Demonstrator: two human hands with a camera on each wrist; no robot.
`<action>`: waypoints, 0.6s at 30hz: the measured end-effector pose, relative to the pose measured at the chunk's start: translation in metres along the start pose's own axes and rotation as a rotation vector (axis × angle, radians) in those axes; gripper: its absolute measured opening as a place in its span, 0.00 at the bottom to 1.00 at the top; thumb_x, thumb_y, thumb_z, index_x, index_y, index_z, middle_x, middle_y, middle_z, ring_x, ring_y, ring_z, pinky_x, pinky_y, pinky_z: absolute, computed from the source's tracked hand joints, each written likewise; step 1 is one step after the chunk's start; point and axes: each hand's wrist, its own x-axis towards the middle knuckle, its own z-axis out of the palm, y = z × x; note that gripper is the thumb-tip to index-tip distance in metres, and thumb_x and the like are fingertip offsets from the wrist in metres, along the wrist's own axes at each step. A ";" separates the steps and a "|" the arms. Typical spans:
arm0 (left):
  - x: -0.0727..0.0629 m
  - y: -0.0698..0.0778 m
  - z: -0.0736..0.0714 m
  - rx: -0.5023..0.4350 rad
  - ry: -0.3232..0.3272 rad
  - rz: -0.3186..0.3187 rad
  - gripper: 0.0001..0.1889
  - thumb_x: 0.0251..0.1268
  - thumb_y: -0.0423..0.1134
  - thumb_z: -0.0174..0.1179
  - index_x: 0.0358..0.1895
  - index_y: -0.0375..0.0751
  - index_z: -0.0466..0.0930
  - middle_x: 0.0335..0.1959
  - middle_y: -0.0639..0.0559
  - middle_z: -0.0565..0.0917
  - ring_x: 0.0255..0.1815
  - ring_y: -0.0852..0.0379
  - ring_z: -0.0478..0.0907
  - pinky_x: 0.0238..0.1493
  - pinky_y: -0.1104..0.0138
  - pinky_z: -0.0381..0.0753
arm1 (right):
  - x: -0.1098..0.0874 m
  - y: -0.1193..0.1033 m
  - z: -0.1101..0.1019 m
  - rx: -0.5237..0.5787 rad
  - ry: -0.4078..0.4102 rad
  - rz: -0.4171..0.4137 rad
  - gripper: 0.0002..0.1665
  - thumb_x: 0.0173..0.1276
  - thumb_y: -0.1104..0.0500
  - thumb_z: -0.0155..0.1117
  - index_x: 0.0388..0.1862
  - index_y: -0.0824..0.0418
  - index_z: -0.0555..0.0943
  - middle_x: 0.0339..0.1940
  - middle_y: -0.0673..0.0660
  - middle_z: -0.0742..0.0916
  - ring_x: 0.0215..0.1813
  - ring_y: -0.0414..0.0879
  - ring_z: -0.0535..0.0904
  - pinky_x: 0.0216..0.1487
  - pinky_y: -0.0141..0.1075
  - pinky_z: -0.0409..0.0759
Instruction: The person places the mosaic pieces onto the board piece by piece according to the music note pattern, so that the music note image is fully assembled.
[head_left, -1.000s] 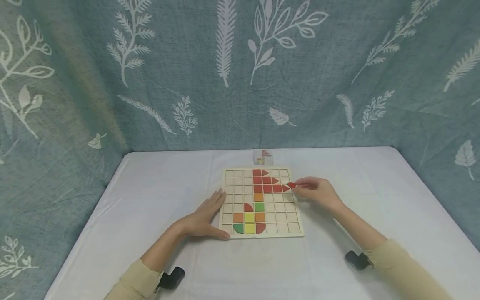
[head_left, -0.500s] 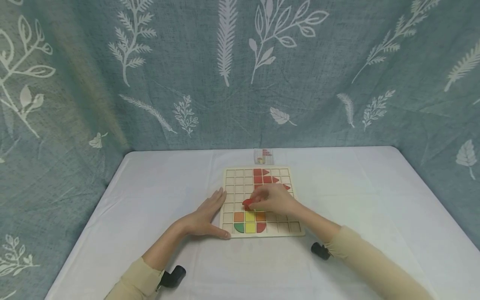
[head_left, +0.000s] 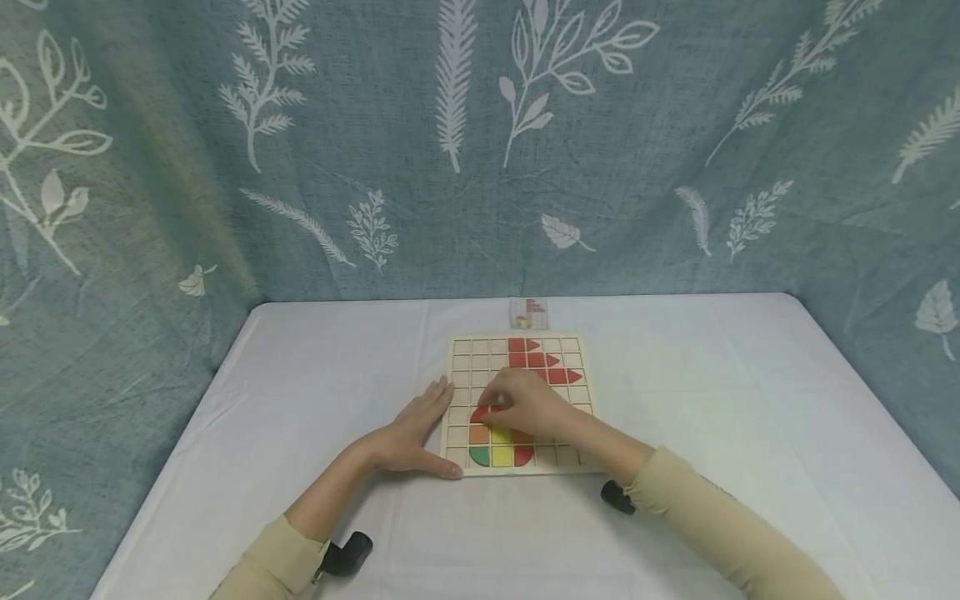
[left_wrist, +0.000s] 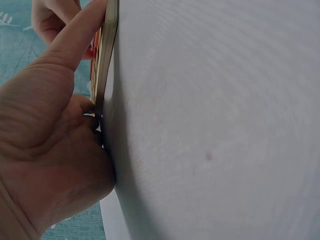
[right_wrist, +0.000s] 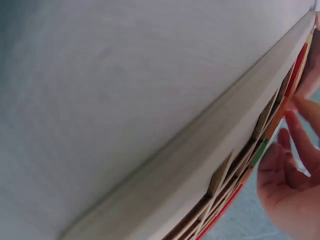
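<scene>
In the head view a wooden grid board [head_left: 460,377] lies flat on the table, with red, orange, yellow and green tiles set in its squares. My left hand [head_left: 405,433] steadies the board's left side, fingers spread along the edge and thumb at the near left corner. My right hand [head_left: 528,404] reaches over the board's middle, its fingertips pinching a red quarter-circle tile [head_left: 478,414] at a square above an orange tile [head_left: 478,435]. The palm covers several squares. In the right wrist view the right fingers [right_wrist: 300,130] are close over the tiles.
Behind the board lies a small pattern card [head_left: 528,314] in a clear cover. A white cloth [head_left: 337,358] covers the table. Teal curtains [head_left: 465,242] with white leaf prints stand at the back and sides.
My right hand has moved from the board's right edge leftward across it, bringing the red quarter-circle tile down to a square left of the middle. My left hand has stayed put.
</scene>
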 end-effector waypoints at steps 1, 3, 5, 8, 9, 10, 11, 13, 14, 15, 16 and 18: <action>0.000 0.000 0.000 -0.002 0.001 0.001 0.64 0.46 0.57 0.75 0.78 0.36 0.39 0.80 0.42 0.36 0.79 0.44 0.31 0.75 0.44 0.39 | 0.000 0.000 0.000 -0.004 0.005 -0.009 0.10 0.63 0.55 0.71 0.43 0.53 0.87 0.40 0.44 0.85 0.44 0.40 0.77 0.49 0.35 0.78; 0.000 0.000 0.000 -0.004 0.002 0.000 0.65 0.46 0.57 0.75 0.78 0.36 0.39 0.80 0.42 0.36 0.79 0.44 0.31 0.75 0.44 0.39 | -0.001 0.000 0.000 -0.015 0.013 -0.023 0.07 0.64 0.56 0.70 0.42 0.53 0.87 0.40 0.45 0.85 0.46 0.41 0.77 0.51 0.36 0.78; 0.000 0.000 0.001 -0.004 0.003 -0.002 0.65 0.46 0.57 0.75 0.78 0.36 0.39 0.80 0.42 0.36 0.79 0.44 0.31 0.75 0.45 0.39 | -0.002 0.001 -0.001 -0.014 0.016 -0.033 0.06 0.65 0.57 0.69 0.41 0.54 0.87 0.41 0.45 0.86 0.48 0.41 0.78 0.54 0.36 0.77; 0.001 0.000 0.001 -0.005 0.004 -0.010 0.65 0.45 0.57 0.75 0.78 0.36 0.39 0.80 0.42 0.36 0.79 0.44 0.31 0.75 0.45 0.39 | -0.006 0.002 -0.003 0.022 0.026 -0.009 0.08 0.68 0.56 0.67 0.44 0.52 0.87 0.42 0.44 0.85 0.47 0.41 0.77 0.52 0.37 0.77; 0.001 0.000 0.001 -0.005 0.003 -0.015 0.65 0.45 0.57 0.76 0.78 0.37 0.39 0.80 0.42 0.36 0.79 0.44 0.31 0.75 0.45 0.39 | -0.008 0.002 -0.005 0.035 0.040 0.007 0.09 0.68 0.55 0.66 0.45 0.52 0.86 0.43 0.44 0.84 0.47 0.41 0.77 0.52 0.37 0.77; 0.001 0.000 0.000 -0.002 0.003 -0.021 0.65 0.45 0.57 0.76 0.78 0.37 0.39 0.80 0.42 0.36 0.79 0.44 0.31 0.75 0.45 0.39 | -0.010 0.003 -0.007 0.053 0.060 0.014 0.09 0.69 0.55 0.66 0.46 0.52 0.86 0.44 0.44 0.85 0.48 0.41 0.77 0.51 0.38 0.78; 0.001 0.001 -0.001 0.002 0.000 -0.026 0.65 0.45 0.57 0.76 0.78 0.37 0.39 0.80 0.42 0.37 0.79 0.44 0.31 0.75 0.45 0.39 | -0.013 0.004 -0.010 0.069 0.092 0.020 0.10 0.69 0.55 0.65 0.47 0.53 0.86 0.44 0.44 0.85 0.48 0.42 0.77 0.51 0.39 0.78; 0.000 0.002 -0.005 0.007 0.001 -0.033 0.63 0.46 0.56 0.75 0.78 0.36 0.41 0.80 0.42 0.38 0.79 0.44 0.33 0.75 0.46 0.40 | -0.019 0.009 -0.019 0.087 0.163 0.023 0.11 0.70 0.54 0.64 0.48 0.54 0.86 0.46 0.45 0.85 0.50 0.43 0.78 0.53 0.42 0.78; -0.001 0.003 -0.008 0.014 0.006 -0.035 0.61 0.48 0.55 0.75 0.78 0.35 0.44 0.80 0.41 0.41 0.79 0.44 0.36 0.75 0.47 0.42 | -0.022 0.012 -0.025 0.087 0.208 0.009 0.12 0.70 0.55 0.64 0.48 0.56 0.86 0.47 0.47 0.86 0.53 0.46 0.78 0.56 0.44 0.77; -0.002 0.004 -0.012 0.019 0.020 -0.030 0.58 0.50 0.53 0.74 0.77 0.34 0.46 0.79 0.41 0.44 0.79 0.43 0.39 0.75 0.48 0.44 | -0.027 0.016 -0.031 0.079 0.253 -0.002 0.12 0.70 0.55 0.63 0.48 0.57 0.86 0.48 0.50 0.86 0.55 0.48 0.78 0.58 0.47 0.76; -0.003 0.005 -0.016 0.029 0.047 -0.023 0.54 0.52 0.52 0.73 0.77 0.33 0.50 0.78 0.40 0.47 0.78 0.42 0.42 0.75 0.48 0.45 | -0.032 0.020 -0.037 0.070 0.300 -0.015 0.12 0.71 0.56 0.63 0.49 0.59 0.85 0.49 0.52 0.86 0.57 0.50 0.77 0.60 0.49 0.74; -0.004 0.008 -0.026 0.042 0.158 0.004 0.44 0.59 0.48 0.69 0.74 0.33 0.59 0.75 0.39 0.58 0.76 0.41 0.53 0.74 0.48 0.52 | -0.043 0.032 -0.049 0.011 0.395 -0.026 0.16 0.70 0.55 0.63 0.51 0.61 0.84 0.54 0.57 0.84 0.62 0.55 0.73 0.64 0.53 0.69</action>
